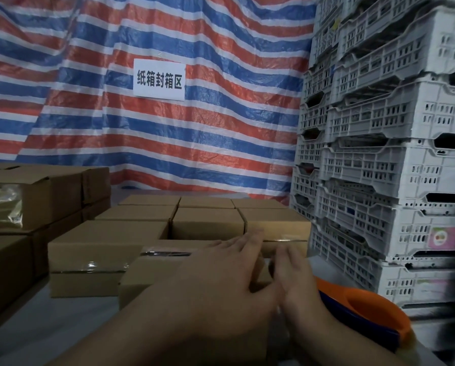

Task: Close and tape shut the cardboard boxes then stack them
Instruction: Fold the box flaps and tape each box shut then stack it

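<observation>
A small brown cardboard box [152, 273] sits right in front of me with clear tape across its top. My left hand [229, 273] lies flat over its top right part, fingers straight. My right hand [292, 273] presses against the box's right side, fingers straight and touching the left hand. Behind it several closed, taped boxes [110, 233] stand in rows on the grey table [23, 331]. An orange and blue tape dispenser [366, 313] lies just right of my right wrist.
More cardboard boxes [49, 196] are stacked at the left, one showing crinkled clear plastic. Tall stacks of white perforated plastic crates [379, 159] stand at the right. A striped red, white and blue tarp [168, 141] with a paper sign [159, 80] hangs behind.
</observation>
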Tool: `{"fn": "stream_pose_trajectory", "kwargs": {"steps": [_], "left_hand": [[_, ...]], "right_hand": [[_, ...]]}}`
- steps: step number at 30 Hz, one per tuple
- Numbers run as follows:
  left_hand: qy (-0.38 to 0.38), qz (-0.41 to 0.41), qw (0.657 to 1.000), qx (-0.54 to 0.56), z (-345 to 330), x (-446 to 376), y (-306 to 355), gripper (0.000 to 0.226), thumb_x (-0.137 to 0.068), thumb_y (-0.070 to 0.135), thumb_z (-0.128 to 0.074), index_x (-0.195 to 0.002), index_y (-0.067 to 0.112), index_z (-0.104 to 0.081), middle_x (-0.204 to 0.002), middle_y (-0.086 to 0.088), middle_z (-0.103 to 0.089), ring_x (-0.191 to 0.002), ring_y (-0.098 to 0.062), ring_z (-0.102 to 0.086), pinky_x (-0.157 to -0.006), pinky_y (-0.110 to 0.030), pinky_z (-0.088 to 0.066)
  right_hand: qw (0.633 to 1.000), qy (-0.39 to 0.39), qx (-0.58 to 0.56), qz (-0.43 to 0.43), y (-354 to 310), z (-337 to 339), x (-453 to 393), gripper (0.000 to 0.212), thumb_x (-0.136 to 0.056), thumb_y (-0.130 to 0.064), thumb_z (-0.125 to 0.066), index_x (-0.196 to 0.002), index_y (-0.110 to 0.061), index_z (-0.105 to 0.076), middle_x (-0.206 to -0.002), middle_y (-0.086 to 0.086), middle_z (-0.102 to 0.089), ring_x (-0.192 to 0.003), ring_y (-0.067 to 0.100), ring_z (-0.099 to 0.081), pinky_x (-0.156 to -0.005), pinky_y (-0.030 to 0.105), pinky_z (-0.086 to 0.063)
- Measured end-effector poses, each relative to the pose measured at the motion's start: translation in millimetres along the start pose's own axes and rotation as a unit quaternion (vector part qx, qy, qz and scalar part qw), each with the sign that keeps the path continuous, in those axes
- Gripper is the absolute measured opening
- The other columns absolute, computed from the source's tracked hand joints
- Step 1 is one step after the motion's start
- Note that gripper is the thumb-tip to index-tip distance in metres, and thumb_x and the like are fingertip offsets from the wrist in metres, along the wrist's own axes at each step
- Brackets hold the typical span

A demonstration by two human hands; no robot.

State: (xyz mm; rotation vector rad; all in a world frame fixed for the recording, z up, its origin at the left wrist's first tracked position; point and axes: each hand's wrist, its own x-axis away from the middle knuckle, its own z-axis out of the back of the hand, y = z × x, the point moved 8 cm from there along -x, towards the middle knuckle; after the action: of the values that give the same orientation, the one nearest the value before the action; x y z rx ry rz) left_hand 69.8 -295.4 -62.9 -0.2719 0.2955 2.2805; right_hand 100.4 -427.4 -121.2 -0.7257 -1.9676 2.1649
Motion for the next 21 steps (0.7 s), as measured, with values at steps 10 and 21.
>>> {"fn": "stream_pose_trajectory", "kwargs": {"steps": [10, 21], "left_hand": [[0.055, 0.080, 0.938, 0.332, 16.1, 5.2, -27.6, 0.031, -0.099, 0.054, -0.035, -0.128, 0.065, -0.030, -0.087, 0.029, -0.057, -0.072, 0.024, -0.054, -0.054, -0.004, -0.043], [0.301, 0.187, 0.858, 0.372, 54.4, 74.0, -92.5, 0.054, -0.072, 0.076, -0.035, -0.115, 0.048, -0.051, -0.104, 0.028, -0.058, -0.094, 0.006, -0.059, -0.069, -0.016, -0.049]], "right_hand": [[0.974, -0.113, -0.183, -0.067, -24.4, -43.3, 5.7, 0.049, -0.104, -0.053, -0.029, -0.135, -0.027, -0.055, -0.127, 0.004, -0.066, -0.105, 0.016, -0.067, -0.075, 0.031, -0.054], [0.976, -0.211, -0.054, 0.026, -18.7, -13.9, 46.5, 0.049, -0.110, -0.032, -0.026, -0.150, -0.007, -0.039, -0.156, 0.014, -0.041, -0.145, 0.029, -0.035, -0.117, 0.037, -0.025]]}}
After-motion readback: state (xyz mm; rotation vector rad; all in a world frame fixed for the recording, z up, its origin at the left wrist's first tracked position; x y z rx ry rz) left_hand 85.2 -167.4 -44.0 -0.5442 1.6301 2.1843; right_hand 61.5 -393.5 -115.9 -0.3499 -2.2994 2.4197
